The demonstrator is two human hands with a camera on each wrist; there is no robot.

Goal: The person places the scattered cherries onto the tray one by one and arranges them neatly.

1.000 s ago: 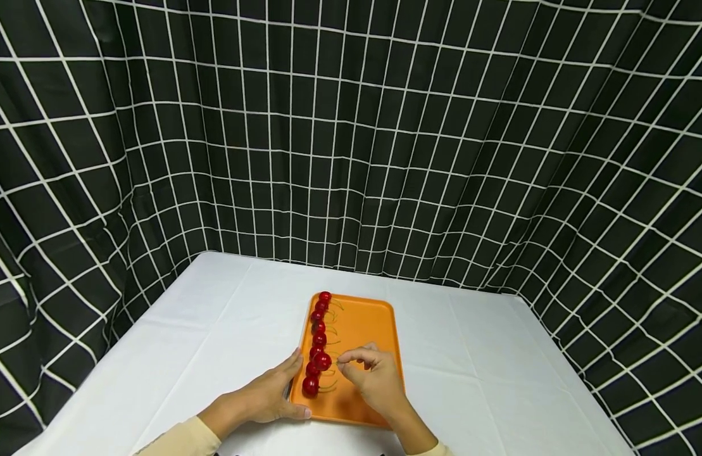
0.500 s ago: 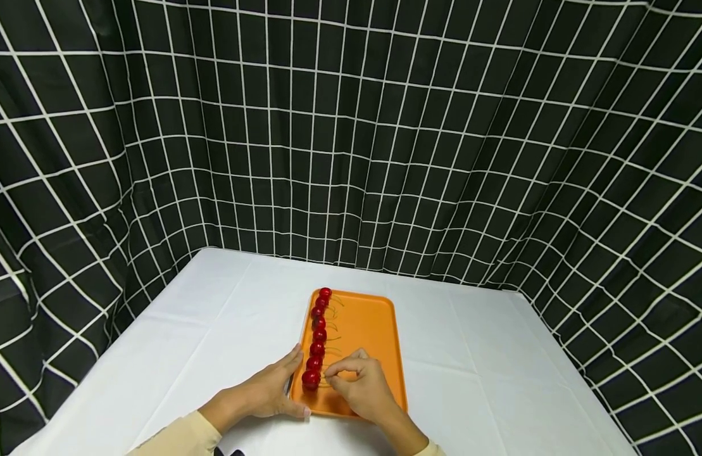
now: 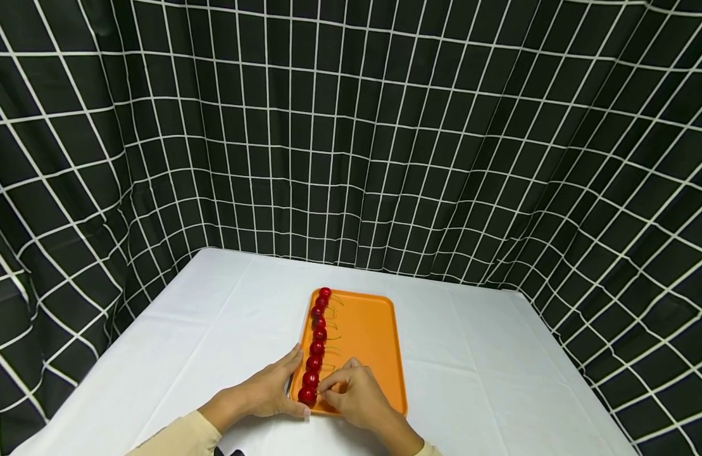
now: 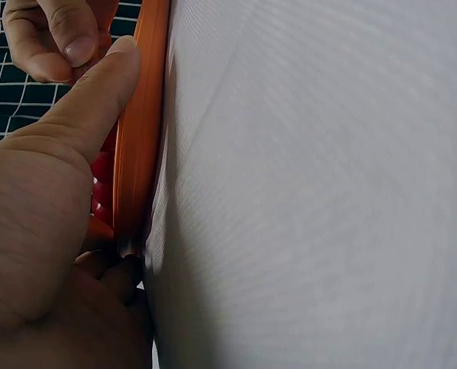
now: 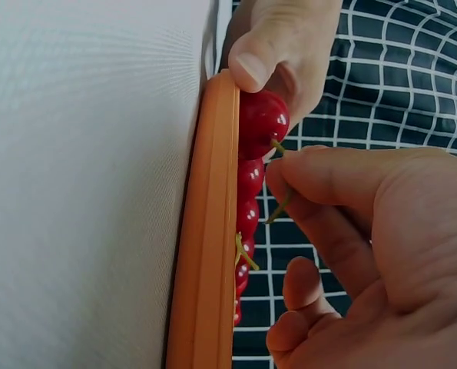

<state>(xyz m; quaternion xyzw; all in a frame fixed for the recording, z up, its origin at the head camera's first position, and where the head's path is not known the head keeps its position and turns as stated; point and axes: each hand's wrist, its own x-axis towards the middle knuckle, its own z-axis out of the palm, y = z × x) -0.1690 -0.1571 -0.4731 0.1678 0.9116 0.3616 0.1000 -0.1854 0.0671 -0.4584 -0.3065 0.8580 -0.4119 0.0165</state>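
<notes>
An orange tray [image 3: 370, 332] carries a row of red cherries [image 3: 318, 348] along its left side, their green stems pointing right. My left hand [image 3: 264, 389] grips the tray's near left corner, thumb on the front rim and fingers along the left side. In the left wrist view its thumb [image 4: 97, 100] lies along the rim [image 4: 140, 131]. My right hand [image 3: 359, 396] pinches the stem [image 5: 279, 145] of the nearest cherry [image 5: 263, 119] between thumb and forefinger. That cherry sits at the row's near end, close beside the left thumb.
A white cloth [image 3: 470, 380] covers the table under the tray. Black curtains with a white grid [image 3: 351, 139] hang behind the table and on both sides. The right part of the tray shows bare orange surface.
My right hand has brought the pinched cherry toward me and down, from above the row to its near end. The left hand has stayed at the tray's corner.
</notes>
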